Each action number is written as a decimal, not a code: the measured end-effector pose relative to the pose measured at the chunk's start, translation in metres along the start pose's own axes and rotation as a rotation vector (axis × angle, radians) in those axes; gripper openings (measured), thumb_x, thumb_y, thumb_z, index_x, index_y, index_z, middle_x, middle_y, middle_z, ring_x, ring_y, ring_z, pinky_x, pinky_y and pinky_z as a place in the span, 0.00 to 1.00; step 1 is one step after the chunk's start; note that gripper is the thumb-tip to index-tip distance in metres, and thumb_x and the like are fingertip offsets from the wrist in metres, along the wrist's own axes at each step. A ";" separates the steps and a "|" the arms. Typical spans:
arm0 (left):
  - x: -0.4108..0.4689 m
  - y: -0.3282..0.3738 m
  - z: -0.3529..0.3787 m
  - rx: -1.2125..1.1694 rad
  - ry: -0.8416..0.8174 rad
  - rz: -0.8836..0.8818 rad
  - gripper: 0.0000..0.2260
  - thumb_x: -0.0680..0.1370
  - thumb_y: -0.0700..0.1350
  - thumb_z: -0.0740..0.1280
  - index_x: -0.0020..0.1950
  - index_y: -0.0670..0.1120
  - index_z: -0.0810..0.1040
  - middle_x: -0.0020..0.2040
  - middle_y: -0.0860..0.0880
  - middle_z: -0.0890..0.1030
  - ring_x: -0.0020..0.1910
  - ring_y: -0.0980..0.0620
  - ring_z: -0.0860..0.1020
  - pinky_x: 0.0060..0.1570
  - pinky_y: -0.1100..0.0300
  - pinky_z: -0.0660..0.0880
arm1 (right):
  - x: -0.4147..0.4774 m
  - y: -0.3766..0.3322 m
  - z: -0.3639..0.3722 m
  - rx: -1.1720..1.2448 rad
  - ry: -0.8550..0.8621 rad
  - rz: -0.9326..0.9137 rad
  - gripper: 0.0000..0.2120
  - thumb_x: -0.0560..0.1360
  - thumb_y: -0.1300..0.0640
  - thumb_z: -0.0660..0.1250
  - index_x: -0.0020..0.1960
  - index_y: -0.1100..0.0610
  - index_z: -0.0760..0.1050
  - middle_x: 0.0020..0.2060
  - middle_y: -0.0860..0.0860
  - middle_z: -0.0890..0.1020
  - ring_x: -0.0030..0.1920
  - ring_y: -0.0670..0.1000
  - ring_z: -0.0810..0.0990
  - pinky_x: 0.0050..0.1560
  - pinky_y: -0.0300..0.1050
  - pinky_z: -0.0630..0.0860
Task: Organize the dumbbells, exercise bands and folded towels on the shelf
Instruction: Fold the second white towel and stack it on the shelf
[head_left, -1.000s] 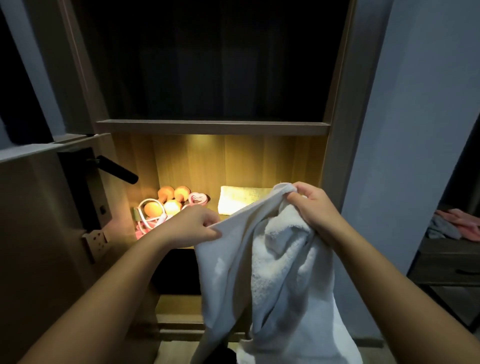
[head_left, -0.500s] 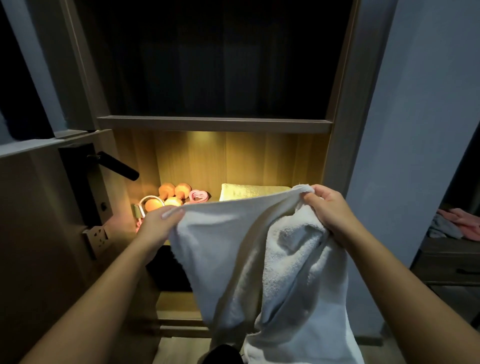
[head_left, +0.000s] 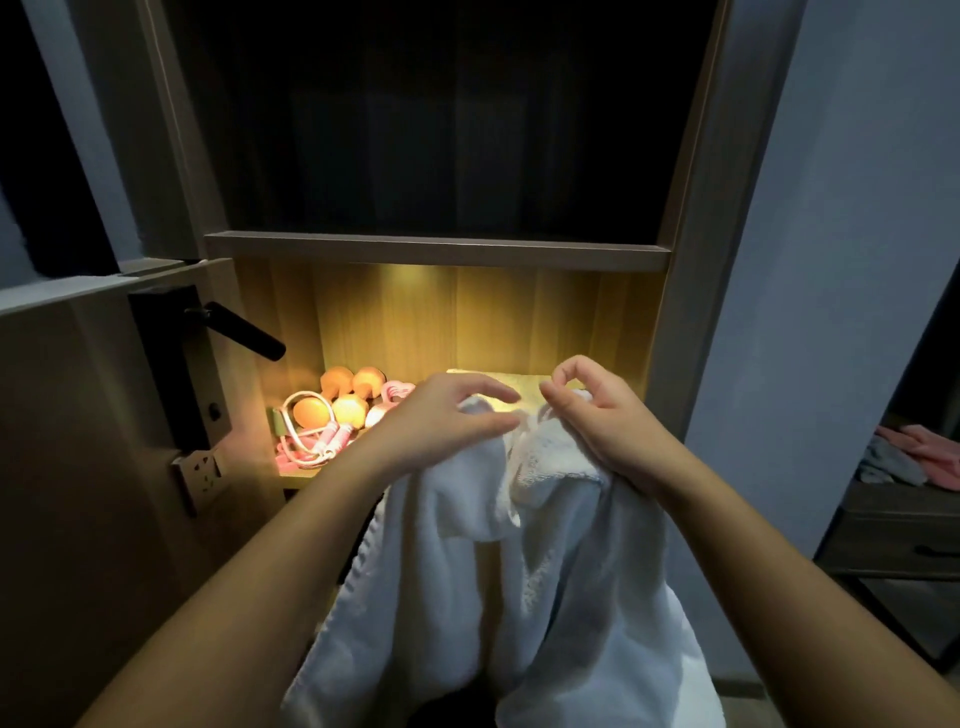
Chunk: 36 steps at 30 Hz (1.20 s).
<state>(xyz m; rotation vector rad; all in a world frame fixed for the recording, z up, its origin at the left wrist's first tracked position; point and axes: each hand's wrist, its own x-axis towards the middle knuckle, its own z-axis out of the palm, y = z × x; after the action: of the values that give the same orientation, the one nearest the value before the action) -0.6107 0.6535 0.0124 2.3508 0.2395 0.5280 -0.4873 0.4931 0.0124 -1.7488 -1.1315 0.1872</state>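
A large white towel (head_left: 519, 571) hangs in front of the lit shelf (head_left: 306, 474). My left hand (head_left: 441, 426) pinches its top edge between thumb and nearly straight fingers. My right hand (head_left: 602, 415), close beside it, grips the other bunched top corner, with thumb and forefinger curled above the cloth. On the shelf's left stand orange dumbbells (head_left: 337, 382) with pink and white exercise bands (head_left: 311, 449) coiled in front of them. A folded pale towel (head_left: 524, 382) lies on the shelf's right, mostly hidden behind my hands.
A door with a black lever handle (head_left: 244, 335) and a wall socket (head_left: 202, 475) stands just left of the shelf. The compartment above is dark. At the far right a dark side table (head_left: 893, 519) carries pink and grey cloths (head_left: 919, 452).
My hands, which held the towel spread apart, have come together at the middle, so the towel's top edge is doubled over and hangs lower.
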 end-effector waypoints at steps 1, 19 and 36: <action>0.000 0.003 0.004 0.005 -0.054 0.014 0.14 0.76 0.54 0.70 0.62 0.57 0.79 0.61 0.60 0.78 0.60 0.64 0.73 0.58 0.65 0.65 | -0.001 -0.002 0.000 0.006 -0.008 -0.010 0.09 0.79 0.46 0.62 0.49 0.51 0.72 0.48 0.46 0.78 0.50 0.46 0.77 0.50 0.42 0.75; 0.003 0.007 -0.010 -0.128 0.541 0.025 0.16 0.75 0.50 0.63 0.38 0.37 0.76 0.32 0.46 0.72 0.33 0.51 0.68 0.34 0.56 0.63 | -0.012 0.015 -0.016 -0.702 0.205 0.062 0.08 0.77 0.58 0.66 0.52 0.48 0.69 0.42 0.46 0.77 0.38 0.45 0.76 0.35 0.39 0.75; -0.007 0.006 0.020 0.089 0.204 0.131 0.14 0.76 0.51 0.72 0.61 0.58 0.79 0.58 0.61 0.78 0.55 0.59 0.75 0.53 0.60 0.73 | -0.013 -0.003 -0.007 0.214 -0.118 0.202 0.15 0.81 0.46 0.60 0.55 0.54 0.82 0.44 0.51 0.85 0.45 0.49 0.84 0.46 0.42 0.79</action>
<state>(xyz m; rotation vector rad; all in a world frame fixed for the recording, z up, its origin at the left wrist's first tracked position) -0.6084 0.6344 0.0011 2.4108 0.2066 0.8379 -0.4924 0.4788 0.0140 -1.6746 -0.9773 0.5223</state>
